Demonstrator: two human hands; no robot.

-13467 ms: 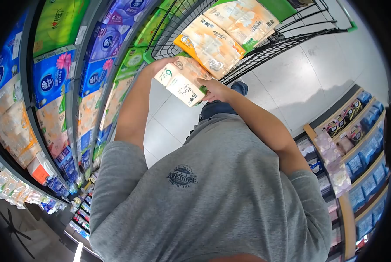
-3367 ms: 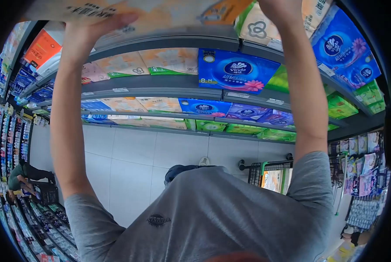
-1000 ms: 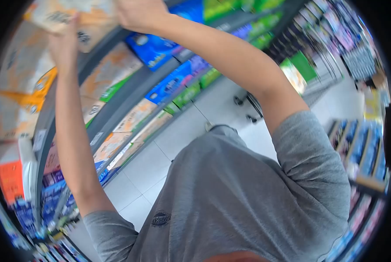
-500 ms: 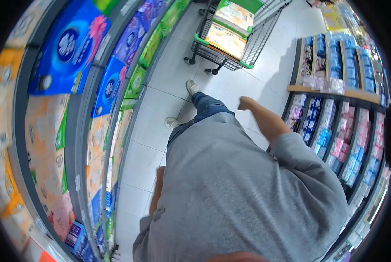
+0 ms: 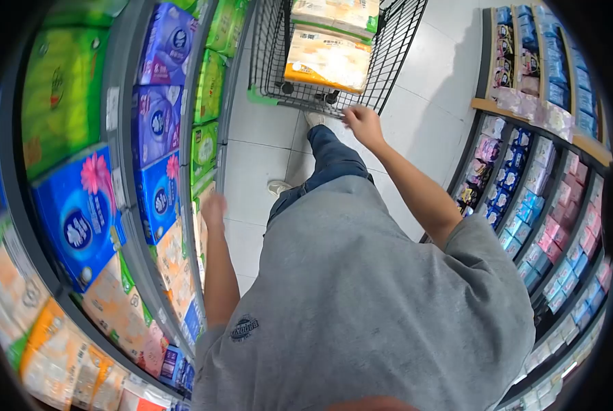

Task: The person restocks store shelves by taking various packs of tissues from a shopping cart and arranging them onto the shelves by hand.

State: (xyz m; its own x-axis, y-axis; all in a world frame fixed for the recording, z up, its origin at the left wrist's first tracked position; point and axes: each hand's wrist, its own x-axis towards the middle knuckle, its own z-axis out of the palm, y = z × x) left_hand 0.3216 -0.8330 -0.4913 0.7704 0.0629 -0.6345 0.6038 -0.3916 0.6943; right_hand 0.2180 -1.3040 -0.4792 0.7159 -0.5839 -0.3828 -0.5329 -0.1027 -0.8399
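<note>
My right hand (image 5: 363,125) is stretched forward, close to the near edge of a black wire shopping cart (image 5: 395,55). Its fingers are curled in and nothing shows in them; whether they touch the cart's rim cannot be told. Inside the cart lie orange-and-white tissue packs (image 5: 328,58), one of them edged in green. My left hand (image 5: 214,209), smeared by motion, is raised beside the left shelves, nearest to the lower tissue packs. Its fingers do not show clearly, and no held thing can be made out.
Shelves on the left hold blue tissue packs (image 5: 77,222), purple packs (image 5: 161,123) and green packs (image 5: 63,89). On the right, a shelf unit (image 5: 481,105) carries small blue and pink packs. White floor tiles (image 5: 258,164) run between the two sides.
The cart is now nearer to me and lower in view. My right hand has moved forward to its near edge. My left hand has swung forward and up from beside my body.
</note>
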